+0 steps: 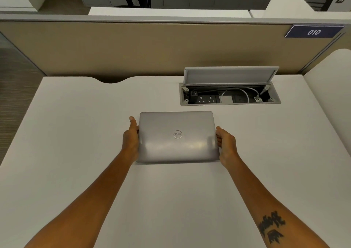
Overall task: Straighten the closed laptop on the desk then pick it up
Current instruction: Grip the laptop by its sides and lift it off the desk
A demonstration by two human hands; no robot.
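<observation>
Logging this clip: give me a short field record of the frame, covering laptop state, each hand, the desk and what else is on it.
laptop: closed, silver, lying roughly square to the desk edge
left hand: gripping the laptop's left edge
right hand: gripping the laptop's right edge
desk: white
cable box: recessed behind the laptop, lid open, sockets and white cable inside
lift: cannot tell

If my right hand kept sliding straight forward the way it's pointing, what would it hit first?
Probably the open cable box set into the desk. The right hand grips the laptop and points that way; exact depth is unclear.
</observation>
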